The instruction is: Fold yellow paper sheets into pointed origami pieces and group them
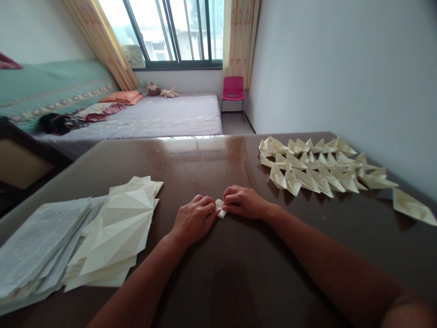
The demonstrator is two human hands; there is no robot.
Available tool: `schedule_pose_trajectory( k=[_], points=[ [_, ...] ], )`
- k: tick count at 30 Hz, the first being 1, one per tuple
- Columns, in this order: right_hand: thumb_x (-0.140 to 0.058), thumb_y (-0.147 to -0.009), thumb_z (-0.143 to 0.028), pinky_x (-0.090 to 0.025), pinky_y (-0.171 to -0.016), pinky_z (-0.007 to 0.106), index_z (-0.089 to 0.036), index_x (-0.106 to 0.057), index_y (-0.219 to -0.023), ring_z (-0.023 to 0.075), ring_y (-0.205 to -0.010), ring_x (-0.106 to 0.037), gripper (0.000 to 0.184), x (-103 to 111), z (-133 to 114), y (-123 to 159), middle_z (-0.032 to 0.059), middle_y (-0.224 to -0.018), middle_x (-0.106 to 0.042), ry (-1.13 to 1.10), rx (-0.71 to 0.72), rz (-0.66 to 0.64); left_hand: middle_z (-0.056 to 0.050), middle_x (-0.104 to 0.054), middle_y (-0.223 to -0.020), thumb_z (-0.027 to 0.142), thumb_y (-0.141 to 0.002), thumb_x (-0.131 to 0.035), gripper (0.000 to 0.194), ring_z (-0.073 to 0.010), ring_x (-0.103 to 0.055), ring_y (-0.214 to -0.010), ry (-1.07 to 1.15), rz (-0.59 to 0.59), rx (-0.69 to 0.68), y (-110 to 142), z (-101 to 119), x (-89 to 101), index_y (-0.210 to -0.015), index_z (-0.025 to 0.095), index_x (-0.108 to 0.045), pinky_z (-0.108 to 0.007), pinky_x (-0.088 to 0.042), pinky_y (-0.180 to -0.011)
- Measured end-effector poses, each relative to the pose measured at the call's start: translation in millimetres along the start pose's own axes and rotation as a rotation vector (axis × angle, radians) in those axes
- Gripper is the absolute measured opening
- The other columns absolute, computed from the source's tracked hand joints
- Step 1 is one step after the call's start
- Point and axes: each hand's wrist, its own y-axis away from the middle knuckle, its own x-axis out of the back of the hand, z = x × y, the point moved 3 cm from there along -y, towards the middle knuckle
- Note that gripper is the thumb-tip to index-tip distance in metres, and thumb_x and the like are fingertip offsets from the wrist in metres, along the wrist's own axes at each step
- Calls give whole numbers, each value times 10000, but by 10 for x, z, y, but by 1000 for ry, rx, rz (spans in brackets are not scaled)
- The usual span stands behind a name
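Observation:
A small piece of folded cream paper (221, 212) lies on the brown tabletop between my hands, partly covered by the fingers. My left hand (196, 217) pinches its left side, with the fingers curled in. From the other side, my right hand (246, 202) has its fingertips closed on the right edge. To the left lies a stack of creased cream paper sheets (123, 223). Rows of folded paper boats (314, 164) stand at the right, and a single paper boat (413, 207) sits nearer to me at the table's right edge.
A pile of printed papers (44, 241) lies at the table's left side, beside the creased sheets. Past the glossy brown table (191, 159) are a bed (177, 114) and a pink chair (233, 89). A white wall (334, 68) runs along the right.

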Motion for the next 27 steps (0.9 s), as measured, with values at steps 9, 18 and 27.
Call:
schedule_pose_trajectory(
  k=[9,18,27],
  points=[
    [-572,-879,-398,-449,-791,280,-267,-658,-1074,172,-946,-559,250,-97,-38,-23,42,-988,-628,94,-71,47,-35,-650,-1022,386,-914,-465,208,-214,-534,-963,-44,82,77,4,117,-76,-990,264,-614,-312,-439,-731],
    [-598,-851,-418,-447,-790,260,-266,-678,-1052,151,-915,-579,265,-145,54,-19,30,-999,-632,87,-25,94,-83,-626,-1060,424,-880,-498,295,-269,-529,-991,-155,49,49,8,219,-102,-1063,224,-618,-356,-459,-706],
    [-620,-826,-462,-430,-686,212,-226,-682,-1007,98,-751,-584,304,-162,184,-79,10,-977,-622,60,-121,23,-79,-623,-1035,451,-855,-543,280,-271,-530,-1015,-189,-6,42,-32,250,-100,-1014,265,-679,-325,-465,-702]
  ],
)
